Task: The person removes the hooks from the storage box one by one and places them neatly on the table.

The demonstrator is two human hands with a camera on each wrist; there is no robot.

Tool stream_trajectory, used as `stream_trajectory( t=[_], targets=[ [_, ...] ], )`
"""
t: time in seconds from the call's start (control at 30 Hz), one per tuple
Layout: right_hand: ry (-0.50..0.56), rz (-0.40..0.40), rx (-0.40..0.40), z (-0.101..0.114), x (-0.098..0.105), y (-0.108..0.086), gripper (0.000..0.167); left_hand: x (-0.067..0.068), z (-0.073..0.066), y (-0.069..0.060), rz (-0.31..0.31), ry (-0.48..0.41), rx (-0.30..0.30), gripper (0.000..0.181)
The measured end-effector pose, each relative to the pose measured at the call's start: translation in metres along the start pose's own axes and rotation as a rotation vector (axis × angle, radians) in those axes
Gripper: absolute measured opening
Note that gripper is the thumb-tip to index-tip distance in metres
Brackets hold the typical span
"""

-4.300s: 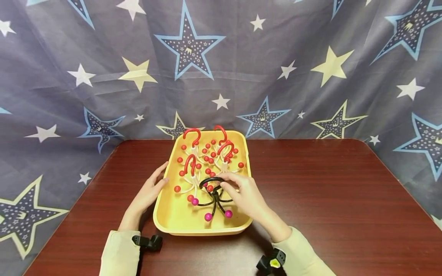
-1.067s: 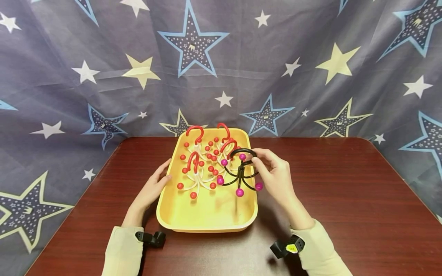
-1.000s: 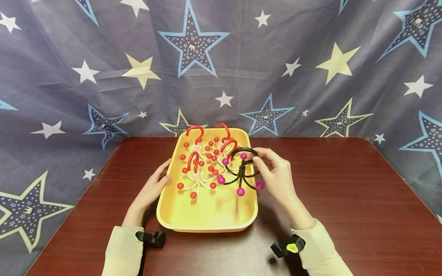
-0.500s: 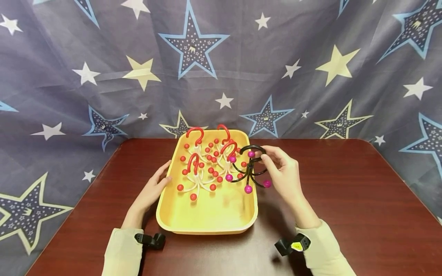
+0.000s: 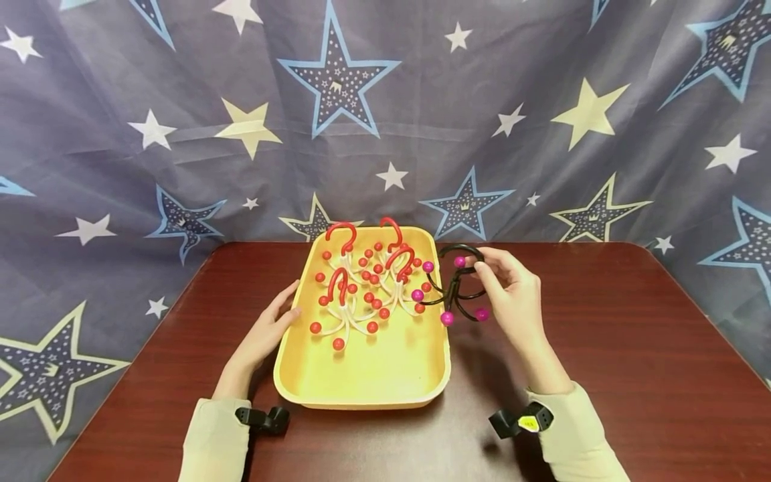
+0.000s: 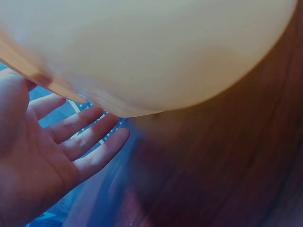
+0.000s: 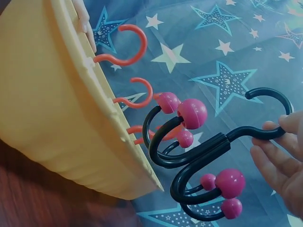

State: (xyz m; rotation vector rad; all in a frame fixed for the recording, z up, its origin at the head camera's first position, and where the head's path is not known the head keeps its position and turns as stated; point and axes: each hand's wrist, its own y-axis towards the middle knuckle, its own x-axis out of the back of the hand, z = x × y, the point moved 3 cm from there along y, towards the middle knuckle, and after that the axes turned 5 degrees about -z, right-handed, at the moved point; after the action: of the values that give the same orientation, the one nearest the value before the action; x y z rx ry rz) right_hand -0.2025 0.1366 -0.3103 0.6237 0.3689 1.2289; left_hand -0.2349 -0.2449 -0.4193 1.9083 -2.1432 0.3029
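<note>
The right hand (image 5: 518, 298) pinches the hook of a black rack (image 5: 453, 289) with magenta balls, raised at the yellow tray's right rim. In the right wrist view the fingers (image 7: 277, 158) hold the black hook (image 7: 246, 133), and its curved arms hang beside the tray (image 7: 71, 94). At the left side of the yellow tray (image 5: 361, 404), the left hand (image 5: 259, 338) holds the rim, thumb over it and fingers outside. The left wrist view shows that hand (image 6: 47, 146) with its fingers spread along the tray wall (image 6: 142, 106).
Inside the tray stand several white racks (image 5: 346, 314) with red hooks and red balls, toward its back and left. The tray rests on a dark red-brown table (image 5: 602, 335). A grey curtain (image 5: 421, 134) with stars hangs behind.
The right hand has lifted the black rack from inside the tray and carried it right to the rim. The left hand keeps its place at the tray's left side.
</note>
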Motion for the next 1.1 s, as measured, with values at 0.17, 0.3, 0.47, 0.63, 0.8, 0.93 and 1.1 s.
stream_trajectory(
  t=[0.17,0.3,0.47,0.63,0.8,0.93,1.1],
  targets=[
    [-0.002,-0.015,-0.032,-0.011,0.006,0.001,0.019,0.000,0.002,-0.002,0.017,-0.034,0.002,0.057],
    [0.002,-0.032,-0.054,-0.019,0.008,0.002,0.018,-0.001,0.003,-0.002,0.018,-0.046,-0.007,0.057],
    [-0.027,-0.021,-0.008,-0.008,0.010,0.003,0.018,-0.001,0.003,-0.002,0.018,-0.054,-0.007,0.057],
    [-0.079,-0.037,-0.012,0.003,0.014,0.006,0.017,-0.001,0.002,-0.001,0.021,-0.057,-0.011,0.057],
    [-0.120,-0.052,-0.035,0.002,0.017,0.010,0.017,0.001,0.001,-0.002,0.019,-0.049,-0.001,0.057],
    [-0.188,-0.047,-0.027,-0.001,0.020,0.017,0.017,0.001,0.002,-0.003,0.020,-0.050,0.009,0.057],
    [-0.221,-0.047,-0.021,-0.011,0.022,0.025,0.017,0.001,0.000,-0.002,0.020,-0.061,0.008,0.058]
  ],
)
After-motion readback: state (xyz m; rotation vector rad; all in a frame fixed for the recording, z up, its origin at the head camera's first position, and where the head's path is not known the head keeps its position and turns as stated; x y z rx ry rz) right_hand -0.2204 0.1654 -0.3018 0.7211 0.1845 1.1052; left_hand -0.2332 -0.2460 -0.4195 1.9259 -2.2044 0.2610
